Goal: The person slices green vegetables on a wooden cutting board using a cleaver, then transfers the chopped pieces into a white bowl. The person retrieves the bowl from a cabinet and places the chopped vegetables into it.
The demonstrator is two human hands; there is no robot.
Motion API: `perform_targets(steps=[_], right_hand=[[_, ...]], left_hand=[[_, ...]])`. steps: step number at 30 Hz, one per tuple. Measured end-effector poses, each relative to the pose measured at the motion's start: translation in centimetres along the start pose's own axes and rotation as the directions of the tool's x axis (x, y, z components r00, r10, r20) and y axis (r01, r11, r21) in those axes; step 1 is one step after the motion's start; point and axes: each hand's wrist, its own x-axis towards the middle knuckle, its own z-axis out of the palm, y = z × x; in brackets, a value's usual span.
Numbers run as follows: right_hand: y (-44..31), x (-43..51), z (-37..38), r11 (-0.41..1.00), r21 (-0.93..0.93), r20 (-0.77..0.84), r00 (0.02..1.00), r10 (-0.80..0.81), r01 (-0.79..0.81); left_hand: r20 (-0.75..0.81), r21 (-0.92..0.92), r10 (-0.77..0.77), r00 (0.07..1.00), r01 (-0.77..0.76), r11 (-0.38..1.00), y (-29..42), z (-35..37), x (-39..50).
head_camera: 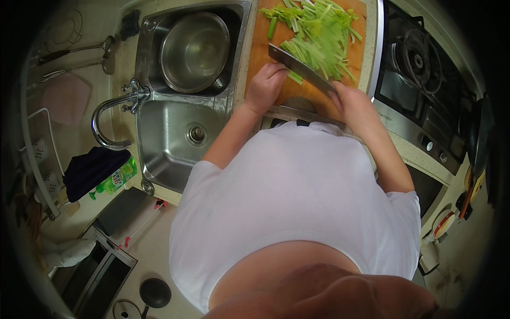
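Note:
My right hand [352, 104] grips the handle of a broad-bladed kitchen cleaver [299, 67]. Its blade slants across the wooden cutting board [259, 54], the far end close to the fingers of my left hand [266, 87]. Those fingers are bent and pinch a short green stalk [295, 77], apparently celery, on the near side of the blade. Beyond the cleaver, a heap of cut celery [322, 38] with pale leaves spreads over the board. Part of the held stalk is hidden by my fingers and the blade.
Left of the board is a double-bowl steel sink [171, 155], with a large steel pot [195, 52] in its far bowl and a curved faucet [113, 101]. A gas stove [418, 63] adjoins the counter on the right. A green soap bottle [119, 175] stands by the sink.

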Motion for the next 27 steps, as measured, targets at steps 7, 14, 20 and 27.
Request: perform_targets(steps=[7, 14, 20, 27], right_hand=[[0.3, 2.5, 0.1, 0.999, -0.035, 0.017, 1.000, 0.007, -0.007], [-1.0, 1.8, -1.5, 0.999, -0.045, 0.080, 0.997, 0.024, -0.021], [0.8, 3.3, 1.5, 0.985, 0.163, 0.036, 0.998, 0.055, -0.060], [-1.7, 1.9, -1.1, 0.997, -0.071, -0.025, 1.000, -0.001, -0.001]], left_hand=[[0.009, -0.006, -0.019, 1.000, 0.019, 1.000, -0.2, 0.0, -0.2], [-0.011, -0.021, -0.032, 0.999, 0.032, 0.999, -0.2, 0.2, -0.4], [0.003, -0.043, -0.012, 1.000, 0.012, 0.999, -0.3, 0.2, -0.2], [-0.062, -0.033, -0.024, 0.998, 0.022, 0.999, 0.0, 0.2, -0.5]])
